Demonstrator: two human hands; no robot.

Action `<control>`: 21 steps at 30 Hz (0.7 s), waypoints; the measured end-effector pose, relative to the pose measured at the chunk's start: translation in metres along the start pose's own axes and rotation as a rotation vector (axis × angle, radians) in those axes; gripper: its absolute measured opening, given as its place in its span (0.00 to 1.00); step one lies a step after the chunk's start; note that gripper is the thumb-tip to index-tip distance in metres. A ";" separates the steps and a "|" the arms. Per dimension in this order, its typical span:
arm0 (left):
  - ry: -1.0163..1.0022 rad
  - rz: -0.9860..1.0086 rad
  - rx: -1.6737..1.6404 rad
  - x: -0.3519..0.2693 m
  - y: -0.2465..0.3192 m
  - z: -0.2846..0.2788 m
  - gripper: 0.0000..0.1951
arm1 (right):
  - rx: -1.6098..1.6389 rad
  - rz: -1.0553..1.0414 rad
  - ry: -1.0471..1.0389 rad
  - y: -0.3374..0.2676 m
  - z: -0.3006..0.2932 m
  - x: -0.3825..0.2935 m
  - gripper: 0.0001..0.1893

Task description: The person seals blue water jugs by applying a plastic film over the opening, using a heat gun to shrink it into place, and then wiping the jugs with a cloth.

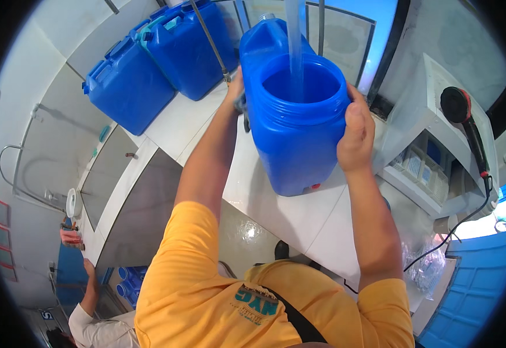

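A large blue plastic water container [300, 152] stands on the white tiled counter in front of me, its wide threaded mouth facing up towards me. Into that mouth runs a clear vertical column [295, 43]; whether it is a tube or a stream of water I cannot tell. My right hand [357, 130] grips the container's right side just below the rim, thumb towards me. On the other side, my left hand [235, 87] holds the container's left side, its fingers largely hidden. A dark grey object [240, 104], not clear in kind, shows by my left wrist.
Several blue jerrycans [131, 87] stand at the back left. A thin metal pipe [209, 35] slants down near my left hand. To the right, a white cabinet [409, 174] bears a corded black-and-red handheld tool [470, 126]. Another person's hand [89, 267] touches the counter's lower left end.
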State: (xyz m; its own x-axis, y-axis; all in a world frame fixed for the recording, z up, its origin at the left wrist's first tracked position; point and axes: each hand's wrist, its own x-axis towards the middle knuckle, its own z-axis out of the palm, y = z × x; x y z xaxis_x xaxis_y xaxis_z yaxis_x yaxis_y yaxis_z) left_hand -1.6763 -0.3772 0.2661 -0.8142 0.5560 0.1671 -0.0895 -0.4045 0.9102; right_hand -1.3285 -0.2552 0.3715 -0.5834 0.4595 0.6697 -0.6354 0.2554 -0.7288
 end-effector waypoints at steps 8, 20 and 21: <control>-0.192 0.724 0.815 -0.086 0.106 0.091 0.24 | -0.058 0.026 0.025 -0.004 -0.009 -0.002 0.33; 0.274 0.059 0.096 -0.139 -0.013 0.051 0.42 | -0.051 -0.016 0.019 -0.005 0.007 -0.001 0.31; 0.291 -0.063 0.029 -0.160 -0.027 0.074 0.43 | -0.061 -0.013 0.025 0.000 -0.001 -0.002 0.30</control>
State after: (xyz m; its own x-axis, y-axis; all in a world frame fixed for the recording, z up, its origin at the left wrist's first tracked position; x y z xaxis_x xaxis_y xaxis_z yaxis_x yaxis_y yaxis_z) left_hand -1.5017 -0.4015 0.2426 -0.9382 0.3461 -0.0015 -0.1316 -0.3527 0.9264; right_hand -1.3267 -0.2559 0.3698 -0.5621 0.4765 0.6760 -0.6102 0.3128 -0.7279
